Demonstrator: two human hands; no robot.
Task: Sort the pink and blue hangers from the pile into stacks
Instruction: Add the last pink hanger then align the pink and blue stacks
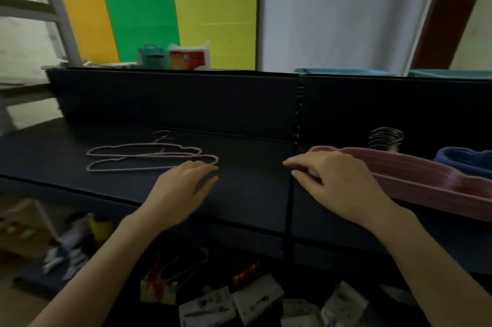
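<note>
- 2 bare forearms are reaching up from the bottom edge over the black table [253,193], with the hands apart, 1 on each side of the table's centre seam.
- Left hand [183,185] is lying palm down with its fingers relaxed and slightly spread, gripping nothing. Its fingertips are sitting right at the right end of the nearer of 2 pink hangers [143,160].
- Those 2 pink hangers are lying flat and overlapping on the left half of the table, hooks pointing toward the black back panel [173,97].
- Right hand [338,183] is curling its fingers round the left end of the pink pile [426,177]; pink is showing between the fingers.
- The pink pile is resting on the right half of the table as a thick bundle, running out of view at the right. Its metal hooks [386,137] are bunching behind it.
- Blue hangers [466,164] are sitting just behind the pink pile at far right, touching it.
- Packets [207,308] are lying below the table, blurred.
- Orange, green and yellow sheets [213,25] are standing beyond the back panel.
</note>
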